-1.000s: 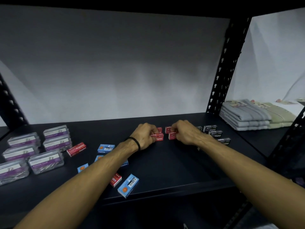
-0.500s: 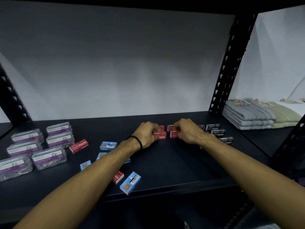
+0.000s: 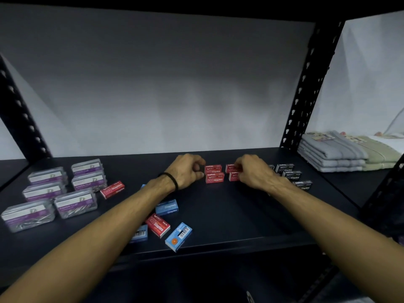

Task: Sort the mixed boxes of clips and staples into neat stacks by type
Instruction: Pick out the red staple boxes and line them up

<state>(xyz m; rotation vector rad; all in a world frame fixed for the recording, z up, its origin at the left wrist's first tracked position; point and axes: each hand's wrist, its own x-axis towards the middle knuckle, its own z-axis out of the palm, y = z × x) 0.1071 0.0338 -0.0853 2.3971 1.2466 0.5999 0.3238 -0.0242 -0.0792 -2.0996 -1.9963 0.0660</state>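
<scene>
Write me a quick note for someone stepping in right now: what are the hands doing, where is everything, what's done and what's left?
Left hand: curled, just off the left pair of red staple boxes, holding nothing visible.
Right hand: fingers on the right pair of red staple boxes; whether it grips one is unclear.
Placed: clear paper clip boxes grouped far left; black staple boxes grouped right, behind the right hand.
Left: a stray red box beside the clip boxes, another red box near the front edge, and the scattered blue staple boxes need gathering by type.
</scene>
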